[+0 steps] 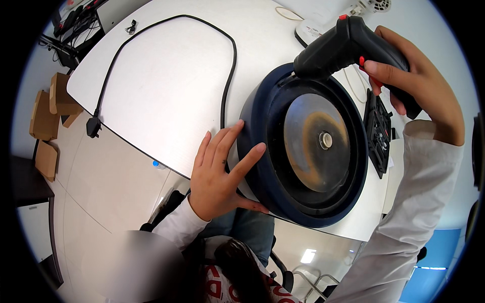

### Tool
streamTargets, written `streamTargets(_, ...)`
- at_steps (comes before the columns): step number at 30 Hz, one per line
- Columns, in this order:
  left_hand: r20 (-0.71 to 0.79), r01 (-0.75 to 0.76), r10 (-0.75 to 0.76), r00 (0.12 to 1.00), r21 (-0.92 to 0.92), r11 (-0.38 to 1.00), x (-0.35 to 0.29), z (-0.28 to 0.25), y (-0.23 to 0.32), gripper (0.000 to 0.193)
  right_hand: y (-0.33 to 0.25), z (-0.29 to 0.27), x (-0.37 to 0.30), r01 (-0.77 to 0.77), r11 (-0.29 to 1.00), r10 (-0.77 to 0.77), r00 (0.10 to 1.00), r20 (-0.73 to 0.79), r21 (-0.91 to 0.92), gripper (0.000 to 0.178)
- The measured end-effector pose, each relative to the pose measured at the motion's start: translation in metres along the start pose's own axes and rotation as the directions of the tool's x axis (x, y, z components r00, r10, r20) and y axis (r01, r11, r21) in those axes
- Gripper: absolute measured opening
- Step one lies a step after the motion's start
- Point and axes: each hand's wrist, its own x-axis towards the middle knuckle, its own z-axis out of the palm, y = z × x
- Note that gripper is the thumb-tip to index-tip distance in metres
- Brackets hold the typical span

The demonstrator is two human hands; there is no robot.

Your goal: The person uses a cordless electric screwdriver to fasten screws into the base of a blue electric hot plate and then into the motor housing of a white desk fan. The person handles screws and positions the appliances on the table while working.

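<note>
A round electric cooker body [255, 166] with a dark blue rim stands at the table's near right edge, its inside facing up. At its middle lies a discoloured metal heating plate [308, 141] with a small round knob-like centre [326, 141]. My left hand [214, 171] rests against the cooker's left side, fingers spread. In my right hand [417, 76] is a black cordless screwdriver [328, 50] with red parts, gripped by its handle, a finger and thumb near the red trigger. Its tip points down at the far left part of the rim; the exact contact point is too small to make out.
A black power cord [235, 48] loops over the white table [156, 86], its plug [93, 126] hanging at the left edge. Right of the cooker lies a black tool case [378, 134] with small bits. A whitish appliance part [309, 31] sits behind; cardboard boxes [45, 118] stand at far left.
</note>
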Motion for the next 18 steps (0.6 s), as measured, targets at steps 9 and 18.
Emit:
streamTargets(9, -0.005, -0.002, 0.002, 1.000, 0.000, 1.000, 0.0002, -0.0001, 0.0006, 0.114, 0.0065, -0.0016, 0.0057, 0.052, 0.998, -0.054, 0.997, 0.051, 0.040, 0.037)
streamTargets(18, -0.018, -0.050, 0.051, 0.999, 0.053, 0.997, -0.0006, 0.0035, -0.0034, 0.127, 0.0015, -0.0027, 0.0035, -0.009, 1.000, 0.007, 0.997, -0.073, -0.026, 0.063)
